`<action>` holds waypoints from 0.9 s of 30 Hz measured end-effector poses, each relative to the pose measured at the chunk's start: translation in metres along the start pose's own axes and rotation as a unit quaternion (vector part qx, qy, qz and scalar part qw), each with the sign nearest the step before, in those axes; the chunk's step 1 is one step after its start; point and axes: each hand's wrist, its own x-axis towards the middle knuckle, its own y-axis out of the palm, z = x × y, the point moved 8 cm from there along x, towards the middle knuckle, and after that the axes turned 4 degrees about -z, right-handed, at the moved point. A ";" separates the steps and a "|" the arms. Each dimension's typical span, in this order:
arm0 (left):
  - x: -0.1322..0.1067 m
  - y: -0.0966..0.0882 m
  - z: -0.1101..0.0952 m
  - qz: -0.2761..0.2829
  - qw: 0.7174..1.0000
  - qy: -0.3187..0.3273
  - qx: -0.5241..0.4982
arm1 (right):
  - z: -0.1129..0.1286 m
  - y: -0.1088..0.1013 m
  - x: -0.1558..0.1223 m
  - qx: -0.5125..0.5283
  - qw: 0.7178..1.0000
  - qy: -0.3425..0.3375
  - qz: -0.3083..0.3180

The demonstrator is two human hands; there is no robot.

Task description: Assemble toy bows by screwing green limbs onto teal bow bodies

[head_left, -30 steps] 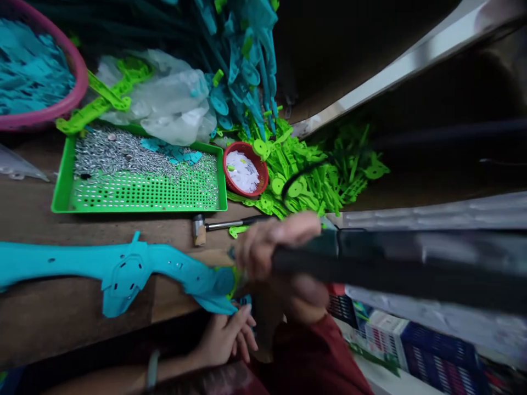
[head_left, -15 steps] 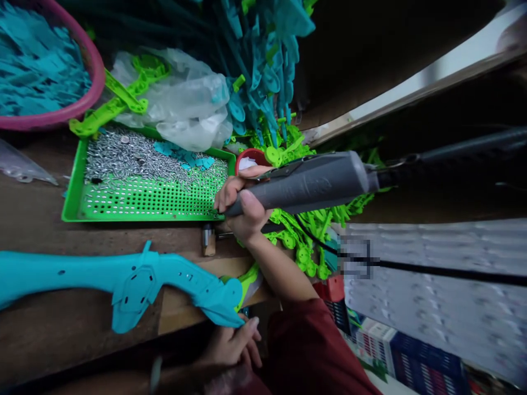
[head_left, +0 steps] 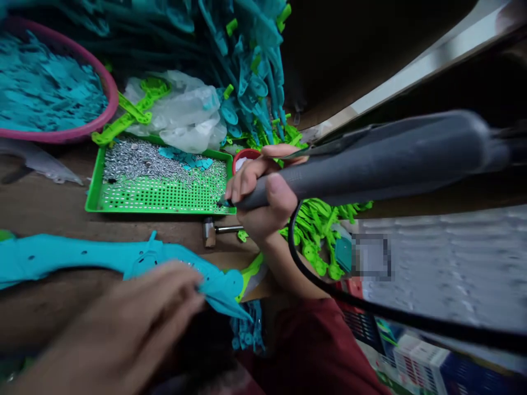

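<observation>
Now the right hand (head_left: 263, 192) is clamped round the grey electric screwdriver (head_left: 370, 159), body slanting down-left, tip at the green tray's (head_left: 94, 198) near right corner beside the screws (head_left: 140, 159); left hand (head_left: 135, 318), blurred, fingers curled onto the teal plastic part (head_left: 61, 255) lying crosswise nearer the body; whether it grips, I cannot tell.

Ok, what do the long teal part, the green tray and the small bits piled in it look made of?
The long teal part looks like moulded plastic: matt, one even colour, with formed holes and ribs. The green tray seems plastic too, with a smooth rim and a perforated floor. The small pieces in it are likely metal, silvery and glinting, but too small to tell screws from pins.
</observation>
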 end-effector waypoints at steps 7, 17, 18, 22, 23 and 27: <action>0.106 -0.050 -0.007 -0.011 0.941 0.225 0.253 | 0.016 0.035 0.009 0.043 0.998 -0.040 0.007; 0.079 -0.043 0.011 -0.020 0.871 0.283 0.401 | -0.029 -0.026 -0.005 -0.040 0.995 0.059 -0.065; 0.077 -0.033 0.011 0.004 0.876 0.304 0.374 | -0.035 -0.029 -0.008 -0.039 0.995 0.068 -0.061; 0.087 -0.009 0.023 0.061 0.875 0.312 0.365 | -0.052 -0.033 -0.015 -0.036 0.995 0.081 -0.049; 0.090 -0.010 0.025 0.058 0.872 0.310 0.374 | -0.055 -0.033 -0.015 -0.037 0.995 0.082 -0.047; 0.077 -0.030 0.016 0.005 0.869 0.304 0.390 | -0.059 -0.034 -0.018 -0.048 0.995 0.082 -0.034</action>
